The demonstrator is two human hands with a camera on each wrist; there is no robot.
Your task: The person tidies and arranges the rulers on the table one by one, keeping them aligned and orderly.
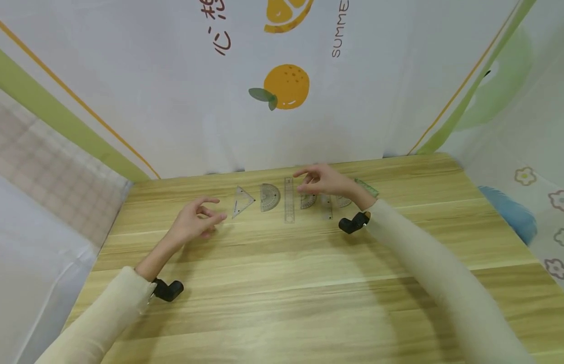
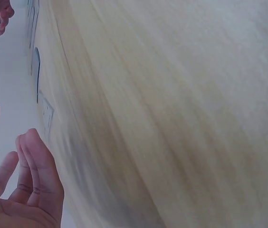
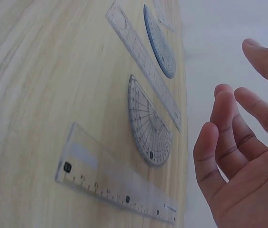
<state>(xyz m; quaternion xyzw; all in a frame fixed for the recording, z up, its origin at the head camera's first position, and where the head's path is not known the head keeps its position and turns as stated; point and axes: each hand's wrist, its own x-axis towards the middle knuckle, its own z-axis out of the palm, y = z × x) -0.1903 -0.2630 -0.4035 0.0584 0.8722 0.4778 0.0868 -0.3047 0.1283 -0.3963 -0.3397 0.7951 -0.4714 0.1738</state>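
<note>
A row of clear drawing tools lies near the table's far edge. My left hand (image 1: 197, 220) is just left of the set square (image 1: 243, 202), fingers loosely bent, holding nothing. To the right of that lie a protractor (image 1: 270, 197) and a long straight ruler (image 1: 288, 199). Above the second protractor (image 3: 150, 123) hovers my right hand (image 1: 325, 181), its thumb and fingers apart with nothing between them. Beside that protractor is a wider ruler (image 3: 110, 178). A third protractor (image 1: 343, 201) and a green ruler (image 1: 367, 187) are partly hidden behind the right hand and wrist.
The wood-grain table (image 1: 282, 303) stands against a white printed cloth (image 1: 173, 101) at the back. A floral cloth (image 1: 536, 217) hangs at the right, with a blue shape (image 1: 509, 212) on it. Each wrist wears a black camera (image 1: 168, 289).
</note>
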